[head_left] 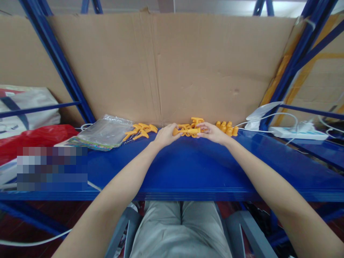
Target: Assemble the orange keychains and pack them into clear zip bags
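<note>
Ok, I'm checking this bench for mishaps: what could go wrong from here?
The left hand and right hand pinch one orange plastic rod-shaped part by its ends; it might slip into the pile of orange plastic pieces behind. The right hand could knock the small orange plastic caps toward the white cable.

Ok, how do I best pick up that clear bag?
Pinch the bag by its near right corner, from the front, with the left hand once it lets go of the orange part. It lies flat on the shelf, so likely only an edge gives fingers purchase.
</note>
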{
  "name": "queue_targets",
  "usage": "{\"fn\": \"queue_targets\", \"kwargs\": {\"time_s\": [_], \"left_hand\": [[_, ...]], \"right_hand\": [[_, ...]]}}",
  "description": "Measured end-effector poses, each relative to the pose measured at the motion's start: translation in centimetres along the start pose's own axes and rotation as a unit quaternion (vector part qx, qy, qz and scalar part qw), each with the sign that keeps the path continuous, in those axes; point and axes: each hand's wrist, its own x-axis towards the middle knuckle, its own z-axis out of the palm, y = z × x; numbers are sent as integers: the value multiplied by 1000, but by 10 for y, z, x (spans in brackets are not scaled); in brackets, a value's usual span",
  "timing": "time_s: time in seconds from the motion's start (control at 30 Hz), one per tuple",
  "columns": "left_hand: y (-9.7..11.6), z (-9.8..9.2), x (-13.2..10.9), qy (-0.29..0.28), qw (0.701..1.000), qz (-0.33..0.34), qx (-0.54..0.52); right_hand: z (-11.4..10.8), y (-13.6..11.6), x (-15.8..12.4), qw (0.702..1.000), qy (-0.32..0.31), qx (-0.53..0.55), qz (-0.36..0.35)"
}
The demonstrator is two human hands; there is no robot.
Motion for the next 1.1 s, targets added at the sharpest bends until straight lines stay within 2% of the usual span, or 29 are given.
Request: {"fn": "queue_targets", "kwargs": {"time_s": [0.1,0.23,0.33,0.4,0.57,0.7,0.9,1.1], "left_hand": [[0,-1,0,9,1000,10,-3],[2,-1,-1,10,1000,17,-2],[4,-1,0,9,1000,12,-6],[4,0,0,7,1000,3,-6],[4,0,-1,2,1000,-9,-3],[5,-1,-1,9,1000,-2,-2],[7,0,-1,12,1000,0,-4],[7,-1,0,16,1000,1,-16]], "right_hand": [[3,-10,-3,996,10,55,68],[11,-27,-6,986,27,58,156],[13,-35,-8,980,39,57,188],[10,-37,-9,977,25,71,200],[0,-33,-10,974,-35,103,200],[3,-32,-11,975,-27,108,193],[6,-34,-10,976,19,98,193],[-2,-29,-9,980,-6,94,175]]}}
